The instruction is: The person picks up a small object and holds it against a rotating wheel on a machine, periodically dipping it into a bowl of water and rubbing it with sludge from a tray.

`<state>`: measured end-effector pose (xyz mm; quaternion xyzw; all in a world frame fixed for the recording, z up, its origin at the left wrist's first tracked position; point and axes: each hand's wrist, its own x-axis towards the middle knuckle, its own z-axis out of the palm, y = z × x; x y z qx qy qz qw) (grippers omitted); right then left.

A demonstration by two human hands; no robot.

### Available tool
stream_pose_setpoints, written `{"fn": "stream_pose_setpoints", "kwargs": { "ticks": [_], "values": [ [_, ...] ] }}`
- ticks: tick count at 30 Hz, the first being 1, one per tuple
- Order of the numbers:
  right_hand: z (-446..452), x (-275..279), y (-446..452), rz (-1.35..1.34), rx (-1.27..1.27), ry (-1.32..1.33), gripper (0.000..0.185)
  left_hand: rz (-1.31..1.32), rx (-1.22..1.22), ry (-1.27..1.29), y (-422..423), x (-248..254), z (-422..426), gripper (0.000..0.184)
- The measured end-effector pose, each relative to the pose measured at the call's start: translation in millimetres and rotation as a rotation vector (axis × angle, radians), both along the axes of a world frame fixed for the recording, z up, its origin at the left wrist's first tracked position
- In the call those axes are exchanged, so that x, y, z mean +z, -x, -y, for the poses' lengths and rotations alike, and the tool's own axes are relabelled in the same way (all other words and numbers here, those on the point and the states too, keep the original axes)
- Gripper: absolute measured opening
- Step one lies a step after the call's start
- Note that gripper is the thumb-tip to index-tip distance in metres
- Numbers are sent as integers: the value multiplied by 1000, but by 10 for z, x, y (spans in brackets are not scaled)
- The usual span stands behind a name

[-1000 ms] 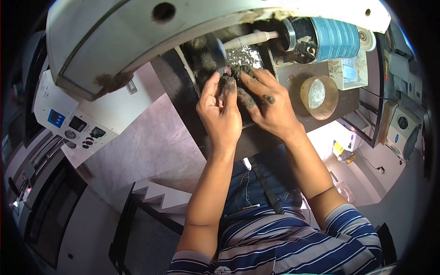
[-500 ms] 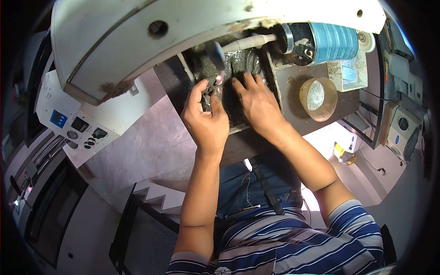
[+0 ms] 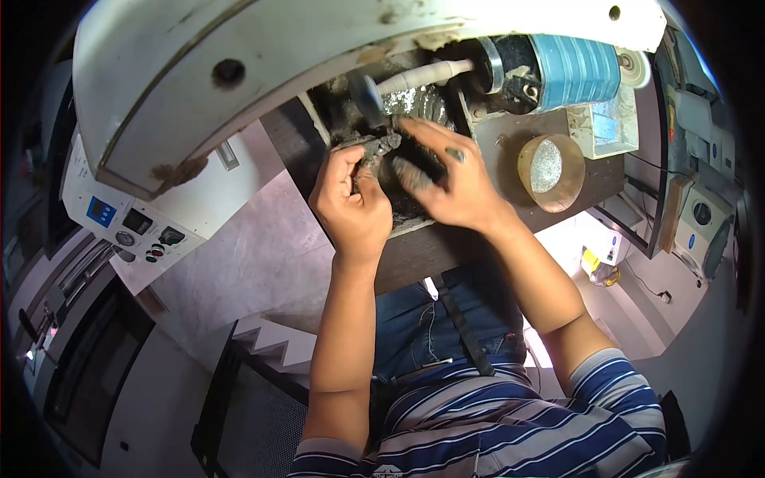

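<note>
My left hand (image 3: 352, 190) is closed round a small piece smeared with dark grey paste (image 3: 384, 145), just below the round polishing wheel (image 3: 366, 97). The wheel sits on a pale tapered spindle (image 3: 426, 76) that comes out of a blue motor (image 3: 575, 72). My right hand (image 3: 453, 175) is to the right of the piece, fingers apart and dirty with paste, its fingertips near the piece. Both hands are over a dark tray (image 3: 315, 121) holding wet grey paste. The underside of the piece is hidden by my fingers.
A round bowl (image 3: 575, 185) with pale grainy material stands right of the tray. Behind it is a white box (image 3: 629, 143) with a blue item. A white hood (image 3: 279, 60) arches over the wheel. At the left is a machine with a control panel (image 3: 135, 227).
My right hand, pressed in the tray's paste half a second ago, has come up beside the piece. The left hand has turned slightly, and the piece now shows a coat of paste.
</note>
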<state>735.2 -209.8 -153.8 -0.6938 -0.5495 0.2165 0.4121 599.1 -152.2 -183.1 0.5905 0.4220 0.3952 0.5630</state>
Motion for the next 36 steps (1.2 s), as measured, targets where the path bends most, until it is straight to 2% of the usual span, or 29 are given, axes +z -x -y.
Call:
{"fn": "stream_pose_setpoints", "kwargs": {
  "ticks": [2,6,7,9,12,15,18,20,26,31,36],
  "values": [
    [-115,-118,-6,-441,-152,85,29,-1,30,6,-47,4,-42,24],
    [-233,-210,-2,-968,-264,289,20,-40,107,68,-86,86,-128,22],
    [-265,-240,4,-966,-266,287,20,-86,114,57,-98,114,-159,22],
    [-325,-311,21,-1282,-278,223,17,-87,107,43,-113,92,-199,22],
    [-372,-337,31,-1422,-289,165,15,-135,90,-3,-129,44,-283,23],
    [-405,-394,17,-1500,-327,164,14,-192,74,-5,-175,96,-332,24],
    [-419,-414,30,-1467,-371,181,13,-221,71,37,-188,137,-345,25],
    [-376,-378,26,-1478,-326,189,13,-238,75,51,-157,145,-320,25],
    [-307,-290,75,-1464,-319,210,11,28,111,-55,-113,44,-228,25],
    [-376,-353,31,-1525,-321,207,9,-199,75,-8,-161,50,-324,24],
    [-372,-354,31,-1526,-353,216,9,-205,73,40,-163,102,-316,25]
  ]
}}
